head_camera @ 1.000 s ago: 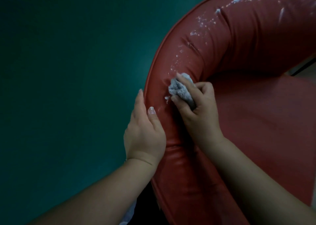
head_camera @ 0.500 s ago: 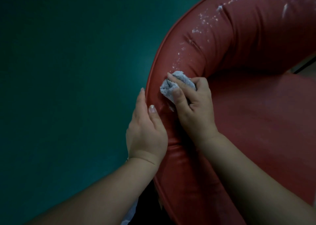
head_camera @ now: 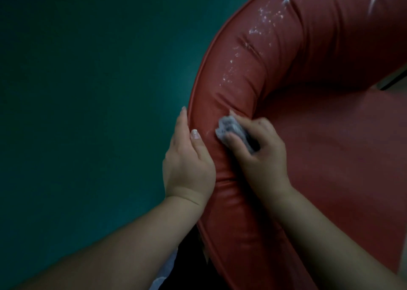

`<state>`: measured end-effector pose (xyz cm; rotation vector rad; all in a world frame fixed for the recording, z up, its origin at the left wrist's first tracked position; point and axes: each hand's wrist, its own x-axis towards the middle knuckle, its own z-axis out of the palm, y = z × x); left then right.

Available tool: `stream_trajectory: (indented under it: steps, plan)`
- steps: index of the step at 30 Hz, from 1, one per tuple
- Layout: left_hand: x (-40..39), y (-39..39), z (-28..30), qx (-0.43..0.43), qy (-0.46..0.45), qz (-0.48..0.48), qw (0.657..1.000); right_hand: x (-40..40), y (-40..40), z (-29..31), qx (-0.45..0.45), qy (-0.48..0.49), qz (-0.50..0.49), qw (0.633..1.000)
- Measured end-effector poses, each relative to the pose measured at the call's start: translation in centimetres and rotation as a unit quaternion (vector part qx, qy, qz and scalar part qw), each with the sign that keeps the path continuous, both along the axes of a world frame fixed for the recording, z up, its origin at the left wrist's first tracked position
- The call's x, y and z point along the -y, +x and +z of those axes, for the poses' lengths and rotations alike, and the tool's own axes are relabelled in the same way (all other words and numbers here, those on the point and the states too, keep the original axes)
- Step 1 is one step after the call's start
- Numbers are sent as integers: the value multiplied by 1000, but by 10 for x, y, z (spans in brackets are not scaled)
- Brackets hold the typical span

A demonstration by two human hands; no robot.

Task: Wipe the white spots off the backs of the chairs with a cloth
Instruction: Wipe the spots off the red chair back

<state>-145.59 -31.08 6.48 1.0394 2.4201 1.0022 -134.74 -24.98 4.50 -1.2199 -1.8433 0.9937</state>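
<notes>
The room is dim. A dark green floor [head_camera: 83, 104] fills the whole left side, smooth and plain. It gets darker toward the corners. At the right edge, a small pale patch [head_camera: 394, 78] shows, with 1 thin dark strip [head_camera: 396, 80] crossing it. Too little shows to tell more.

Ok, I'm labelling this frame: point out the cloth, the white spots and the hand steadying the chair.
cloth [head_camera: 229, 128]: head view, its bunched front end.
white spots [head_camera: 263, 24]: head view, speckled patch.
left hand [head_camera: 187, 159]: head view, its back.
</notes>
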Motion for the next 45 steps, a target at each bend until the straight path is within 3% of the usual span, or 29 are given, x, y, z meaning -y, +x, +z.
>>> stream_trajectory:
  steps: [5, 9, 13, 15, 19, 25, 30, 34, 39, 41, 45]
  plan:
    - [-1, 0, -1, 13, 20, 4, 1000, -8, -4, 3, -22, -24, -79, 996]
    - [1, -3, -3, 16, 40, 6, 999, -13, -25, 10, -3, 60, 14, 998]
    - [2, -2, -5, 25, 63, 20, 997, -5, 2, 0, -15, -20, -65, 998]
    - [2, -2, -5, 27, 72, 28, 997, -6, -1, 2, -19, -14, -89, 996]
    - [3, -4, -7, 33, 79, 40, 995, -12, -35, 15, 12, 80, -1, 997]
    - [4, -2, -7, 40, 80, 53, 995, 15, 8, 4, 28, 69, 78, 994]
    - [3, -1, -5, 35, 78, 53, 995, -11, -15, 11, -22, 10, -66, 998]
    - [3, -3, -7, 45, 77, 51, 995, -3, -23, 12, 9, 95, 67, 993]
    - [2, 0, -6, 37, 76, 61, 995, 18, 32, -7, -17, -57, -41, 997]
    - [2, -1, -6, 39, 73, 58, 995, 12, 21, -5, -38, -61, -67, 995]
    - [2, -1, -6, 39, 74, 63, 995, 14, 3, 0, -24, 44, 52, 997]
